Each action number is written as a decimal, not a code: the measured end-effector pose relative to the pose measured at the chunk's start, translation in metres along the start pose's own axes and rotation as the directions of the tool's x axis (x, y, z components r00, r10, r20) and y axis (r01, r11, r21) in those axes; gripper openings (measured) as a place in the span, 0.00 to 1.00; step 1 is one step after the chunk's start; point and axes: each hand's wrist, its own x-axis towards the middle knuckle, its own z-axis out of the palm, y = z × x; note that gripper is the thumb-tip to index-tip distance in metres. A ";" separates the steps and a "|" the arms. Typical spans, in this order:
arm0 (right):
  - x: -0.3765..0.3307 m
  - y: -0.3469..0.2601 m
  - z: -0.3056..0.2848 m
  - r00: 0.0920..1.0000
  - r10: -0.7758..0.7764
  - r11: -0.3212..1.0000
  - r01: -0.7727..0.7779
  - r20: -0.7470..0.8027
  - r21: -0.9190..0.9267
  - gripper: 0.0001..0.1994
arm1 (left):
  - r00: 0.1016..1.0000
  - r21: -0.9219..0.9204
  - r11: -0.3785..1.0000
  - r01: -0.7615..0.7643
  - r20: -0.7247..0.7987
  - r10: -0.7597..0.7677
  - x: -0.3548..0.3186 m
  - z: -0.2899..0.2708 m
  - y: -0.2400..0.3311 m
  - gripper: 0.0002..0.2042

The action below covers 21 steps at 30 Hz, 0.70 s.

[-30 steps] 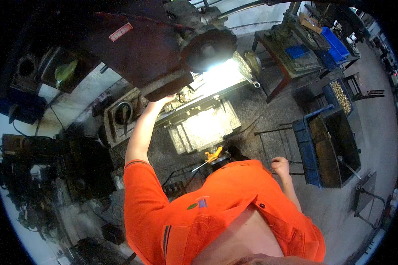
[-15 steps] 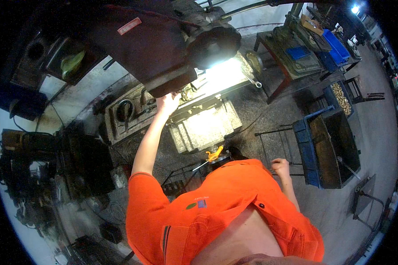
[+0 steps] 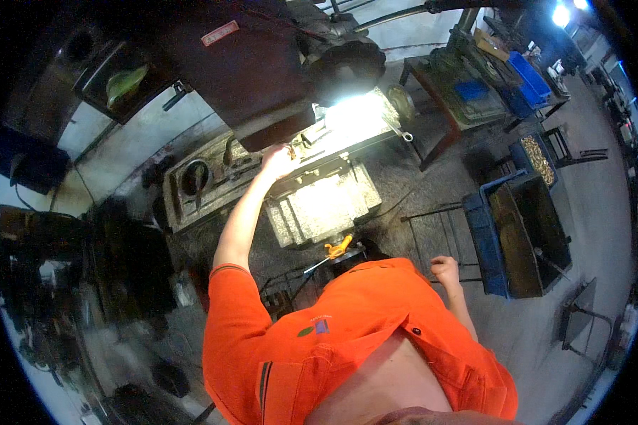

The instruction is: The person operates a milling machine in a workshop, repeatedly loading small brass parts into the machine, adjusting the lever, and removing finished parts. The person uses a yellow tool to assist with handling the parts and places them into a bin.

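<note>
My left hand (image 3: 279, 163) reaches forward to the machine table (image 3: 227, 191), just under the dark machine head (image 3: 259, 92). Its fingers are closed, with a small brass-coloured bit showing at the fingertips; I cannot make out what it is. Beside the fingertips sits a small dark metal fixture (image 3: 302, 142) on the table. My right hand (image 3: 444, 270) hangs low at my right side, away from the machine, with its fingers curled. Whatever it may hold is hidden. An orange-yellow handled tool (image 3: 339, 246) with a pale rod is in front of my waist.
A wrench (image 3: 406, 136) lies at the table's right end, under a bright lamp glare. To my right stand a blue crate (image 3: 490, 248), a dark open bin (image 3: 539, 241) and a container of small brass-coloured pieces (image 3: 537, 160). A bench (image 3: 468, 92) is at the far right.
My left hand has shifted slightly right and out from beneath the machine head, and the brass-coloured bit now shows at its fingertips. My right hand stays curled at my side. The view has turned slightly.
</note>
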 end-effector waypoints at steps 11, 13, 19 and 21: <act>-0.022 0.010 0.005 0.997 0.083 0.996 -0.083 -0.010 -0.017 0.16 | 0.968 0.109 0.977 -0.180 -0.154 0.196 -0.007 -0.002 -0.015 0.07; -0.026 0.002 0.000 0.996 0.087 0.996 -0.087 0.004 0.019 0.16 | 0.976 0.112 0.983 -0.145 -0.145 0.161 -0.017 -0.013 -0.015 0.06; -0.024 -0.023 0.000 0.996 -0.080 0.988 0.085 -0.046 0.125 0.16 | 0.994 -0.238 0.971 -0.022 -0.105 -0.003 -0.078 -0.033 0.023 0.05; -0.023 -0.063 0.005 0.986 -0.164 0.958 0.163 -0.014 0.237 0.16 | 0.990 -0.321 0.937 -0.138 -0.063 0.124 -0.096 -0.010 0.055 0.05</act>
